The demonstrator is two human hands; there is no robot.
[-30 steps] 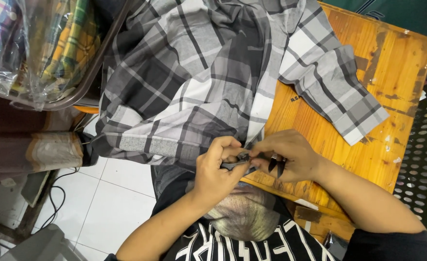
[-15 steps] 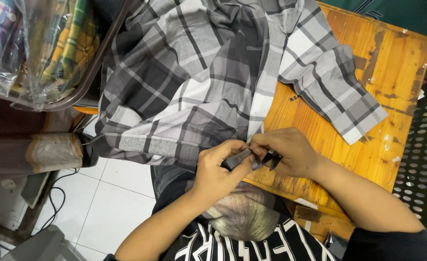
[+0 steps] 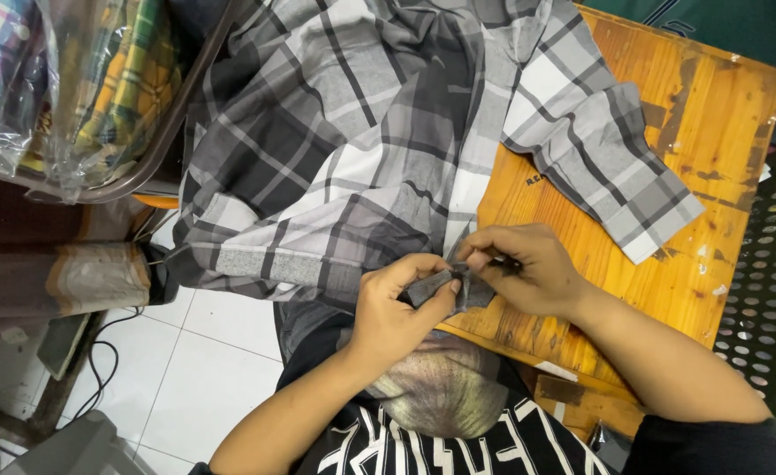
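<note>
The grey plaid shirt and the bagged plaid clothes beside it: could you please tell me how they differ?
The grey plaid shirt is grey, black and white; the bagged plaid clothes show yellow, green and orange. The shirt lies spread open over the wooden table; the bagged clothes sit folded inside clear plastic. Both are checked fabric.

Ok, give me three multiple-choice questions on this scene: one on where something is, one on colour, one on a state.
1. Where does the plaid shirt lie?
A on the wooden table
B on the floor tiles
C inside the plastic bag

2. What colours is the shirt?
A red and blue
B grey, black and white
C plain green

3. What are the left hand and right hand doing?
A resting flat
B pinching the shirt's hem
C hanging apart

Answers: 1 A, the shirt spreads over the tabletop. 2 B, its checks show those tones. 3 B, both hands' fingers grip the dark fabric edge.
</note>
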